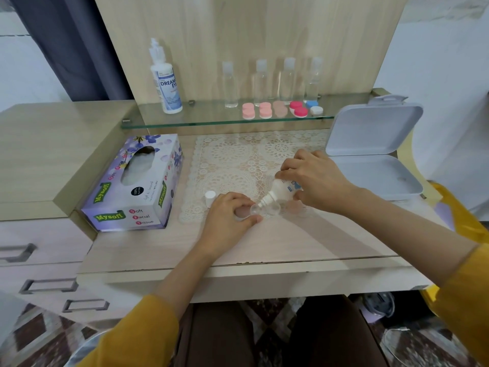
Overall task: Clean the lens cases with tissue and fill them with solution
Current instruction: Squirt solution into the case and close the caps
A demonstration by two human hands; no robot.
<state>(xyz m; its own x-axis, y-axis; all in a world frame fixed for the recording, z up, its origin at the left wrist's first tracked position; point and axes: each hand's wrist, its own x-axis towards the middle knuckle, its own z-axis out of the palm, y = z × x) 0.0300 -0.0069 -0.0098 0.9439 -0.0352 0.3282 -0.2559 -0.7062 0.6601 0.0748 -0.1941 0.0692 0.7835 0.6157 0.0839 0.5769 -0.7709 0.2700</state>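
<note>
At the left of the frame lies the tissue box (132,184), and a white cap (210,196) stands just beside the left hand (230,215). That hand pinches a clear lens case (264,209) on the surface, lower centre. A small solution bottle (280,192), gripped by the right hand (315,178), tips nozzle-down into it, so filling seems under way. Whether the capped coloured cases (280,109) on the glass shelf (211,123) are finished, I cannot tell.

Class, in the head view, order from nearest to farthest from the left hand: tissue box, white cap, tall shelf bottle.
1. white cap, just beside the left hand
2. tissue box, farther left
3. tall shelf bottle, back on the glass shelf
</note>
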